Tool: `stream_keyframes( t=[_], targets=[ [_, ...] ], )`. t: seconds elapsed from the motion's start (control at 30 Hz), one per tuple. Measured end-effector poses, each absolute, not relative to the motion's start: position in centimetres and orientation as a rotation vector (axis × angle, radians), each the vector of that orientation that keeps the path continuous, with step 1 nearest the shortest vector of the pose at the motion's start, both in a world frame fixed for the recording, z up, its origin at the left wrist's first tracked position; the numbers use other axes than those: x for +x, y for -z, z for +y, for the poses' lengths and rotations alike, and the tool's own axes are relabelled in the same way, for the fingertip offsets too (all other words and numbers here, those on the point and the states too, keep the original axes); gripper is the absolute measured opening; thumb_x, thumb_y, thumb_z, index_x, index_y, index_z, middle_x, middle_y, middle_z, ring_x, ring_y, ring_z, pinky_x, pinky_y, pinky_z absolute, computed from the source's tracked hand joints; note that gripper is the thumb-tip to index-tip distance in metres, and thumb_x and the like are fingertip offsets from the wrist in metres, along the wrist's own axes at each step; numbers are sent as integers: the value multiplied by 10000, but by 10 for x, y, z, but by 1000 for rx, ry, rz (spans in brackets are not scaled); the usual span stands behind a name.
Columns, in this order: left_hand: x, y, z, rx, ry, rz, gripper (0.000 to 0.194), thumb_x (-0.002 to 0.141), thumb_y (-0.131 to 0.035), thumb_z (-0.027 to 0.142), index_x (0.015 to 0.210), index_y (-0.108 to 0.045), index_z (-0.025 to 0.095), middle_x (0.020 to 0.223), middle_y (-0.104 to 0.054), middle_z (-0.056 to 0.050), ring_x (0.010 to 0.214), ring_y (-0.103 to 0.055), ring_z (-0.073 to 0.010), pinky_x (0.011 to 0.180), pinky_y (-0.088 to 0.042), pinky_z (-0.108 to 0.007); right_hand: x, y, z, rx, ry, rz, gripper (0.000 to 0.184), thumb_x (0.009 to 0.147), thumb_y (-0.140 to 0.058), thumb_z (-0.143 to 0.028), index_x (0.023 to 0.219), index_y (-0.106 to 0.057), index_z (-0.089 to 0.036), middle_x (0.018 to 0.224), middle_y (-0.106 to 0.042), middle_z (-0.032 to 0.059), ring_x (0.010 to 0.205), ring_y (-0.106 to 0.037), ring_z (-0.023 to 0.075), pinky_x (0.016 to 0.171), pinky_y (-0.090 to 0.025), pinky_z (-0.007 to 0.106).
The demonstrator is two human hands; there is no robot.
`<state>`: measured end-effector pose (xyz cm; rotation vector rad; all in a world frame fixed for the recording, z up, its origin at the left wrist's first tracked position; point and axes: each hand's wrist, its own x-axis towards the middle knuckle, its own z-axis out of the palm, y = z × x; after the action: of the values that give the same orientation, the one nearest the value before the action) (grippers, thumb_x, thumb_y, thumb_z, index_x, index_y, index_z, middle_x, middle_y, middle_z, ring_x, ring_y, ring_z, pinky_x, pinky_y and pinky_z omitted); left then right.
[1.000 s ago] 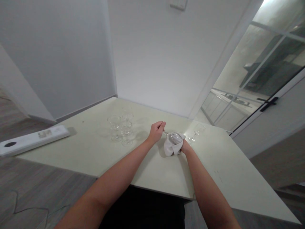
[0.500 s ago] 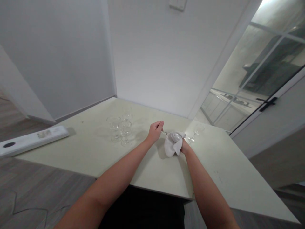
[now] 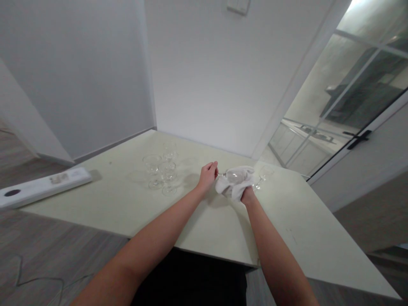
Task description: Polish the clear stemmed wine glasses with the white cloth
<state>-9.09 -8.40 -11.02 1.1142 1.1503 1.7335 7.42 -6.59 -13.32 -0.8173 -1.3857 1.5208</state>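
White cloth lies under and around the bowl of a glass, held above the desk between the two hands. The glass lies on its side, its long axis running roughly left to right, stem toward the left hand, whose fingers are closed on that end. Nearer the bowl, the right hand holds the cloth from below and to the right, its fingers mostly hidden.
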Motion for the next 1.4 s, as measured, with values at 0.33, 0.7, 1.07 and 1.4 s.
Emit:
stream_keyframes(
  t=[0.33,0.7,1.07,1.4],
  targets=[
    [-77,117,-89,1409,-1374,971,249,741,-615,417,701,-559,177,654,-561,14,621,-509,-129,565,-397,-239,63,138,-57,-791,-1382,-1202,284,663,-650,-417,878,-597,-240,908,-677,5,874,-613,190,806,-516,327],
    [-74,111,-92,1463,-1627,1115,260,749,-645,401,837,-530,186,815,-582,-3,762,-548,-131,626,-409,-236,67,135,-61,-915,-1021,-1650,376,665,-707,-315,1030,-647,-243,1177,-638,47,1197,-503,234,1101,-306,382],
    [-80,105,-94,1107,-1443,716,429,736,-670,463,1041,-594,170,902,-700,-60,847,-632,-179,760,-443,-297,64,142,-75,-783,-1336,-1739,411,750,-655,-383,1128,-604,-229,1129,-661,52,1115,-569,205,1058,-379,382],
    [-79,98,-101,1229,-1568,906,395,699,-710,435,992,-665,174,772,-634,-8,735,-572,-136,698,-418,-263,64,133,-80,-858,-1273,-1810,470,750,-667,-395,1179,-585,-221,1224,-623,80,1183,-538,224,1090,-344,410]
  ],
)
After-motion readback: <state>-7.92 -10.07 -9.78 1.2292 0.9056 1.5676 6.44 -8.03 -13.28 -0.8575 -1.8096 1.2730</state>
